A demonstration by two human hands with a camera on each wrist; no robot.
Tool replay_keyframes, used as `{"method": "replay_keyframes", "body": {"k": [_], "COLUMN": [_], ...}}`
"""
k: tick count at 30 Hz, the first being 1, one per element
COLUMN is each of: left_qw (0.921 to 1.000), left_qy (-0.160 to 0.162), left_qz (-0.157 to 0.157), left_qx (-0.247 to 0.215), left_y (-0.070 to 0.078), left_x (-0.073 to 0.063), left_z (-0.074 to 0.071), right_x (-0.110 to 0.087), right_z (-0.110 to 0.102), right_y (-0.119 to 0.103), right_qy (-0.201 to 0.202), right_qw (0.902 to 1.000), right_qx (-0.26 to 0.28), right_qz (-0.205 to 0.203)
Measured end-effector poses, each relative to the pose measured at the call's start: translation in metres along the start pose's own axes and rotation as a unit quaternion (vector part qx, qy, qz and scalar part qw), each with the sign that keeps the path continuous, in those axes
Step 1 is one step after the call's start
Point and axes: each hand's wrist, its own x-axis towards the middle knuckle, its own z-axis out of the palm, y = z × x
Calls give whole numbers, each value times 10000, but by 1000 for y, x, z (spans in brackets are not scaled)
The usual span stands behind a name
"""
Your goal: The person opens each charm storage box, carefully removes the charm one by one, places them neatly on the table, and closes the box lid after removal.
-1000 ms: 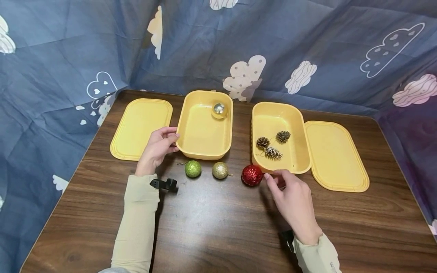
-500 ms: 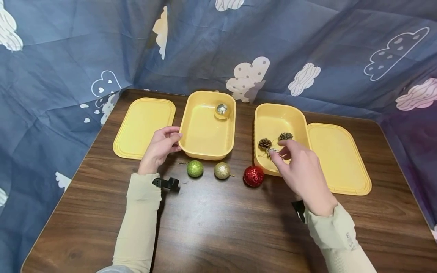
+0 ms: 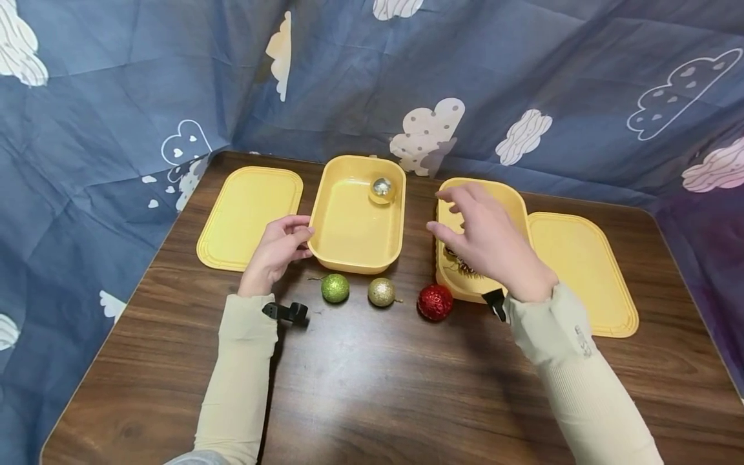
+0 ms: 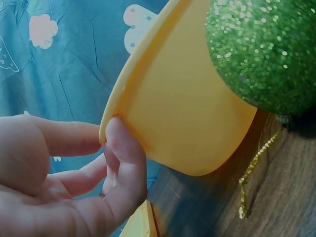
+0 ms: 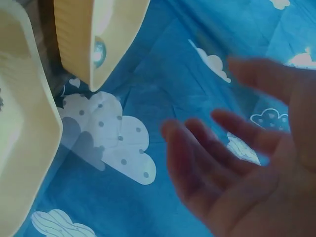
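My left hand (image 3: pixel 278 248) pinches the left rim of a yellow plastic box (image 3: pixel 354 226) between thumb and fingers, as the left wrist view (image 4: pixel 121 168) also shows. A silver ball ornament (image 3: pixel 382 188) lies inside this box, toward its far right corner. Over a second yellow box (image 3: pixel 514 201) hovers my right hand (image 3: pixel 494 242), its fingers spread with nothing between them. Beneath it, pine cones (image 3: pixel 467 267) in that box are mostly hidden. In front of the boxes lie a green glitter ball (image 3: pixel 335 288), a gold glitter ball (image 3: pixel 381 292) and a red ball (image 3: pixel 434 302).
One yellow lid (image 3: pixel 250 216) lies flat left of the first box. Another lid (image 3: pixel 584 271) lies right of the second box, against its side. A blue cloth (image 3: pixel 343 77) with clouds hangs behind the wooden table (image 3: pixel 372 387).
My right hand moved from beside the red ball to over the pine cones, then rose farther back and spread its fingers. The left hand keeps its grip on the box rim.
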Motion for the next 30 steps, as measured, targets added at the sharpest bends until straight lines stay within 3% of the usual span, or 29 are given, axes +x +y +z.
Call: {"method": "replay_keyframes", "body": {"k": [4, 6, 15, 23, 30], "left_qw": [10000, 10000, 9999, 9998, 9998], "left_qy": [0, 25, 49, 100, 76], "left_qz": [41, 61, 34, 68, 30], "left_qx": [3, -11, -103, -163, -192], "left_y": [1, 2, 2, 2, 2], "left_x": [1, 2, 1, 1, 2], "left_z": [0, 0, -1, -2, -2], "right_x": [18, 29, 67, 89, 105], "right_z": [6, 12, 41, 60, 76], "right_y": [2, 4, 16, 24, 32], "right_qy": [-799, -984, -1357, -1458, -1566], "right_qw": [9957, 9929, 9860, 9841, 9830], "right_qx": [-80, -69, -568, -405, -515], "right_qz": [-458, -671, -784, -927, -808]}}
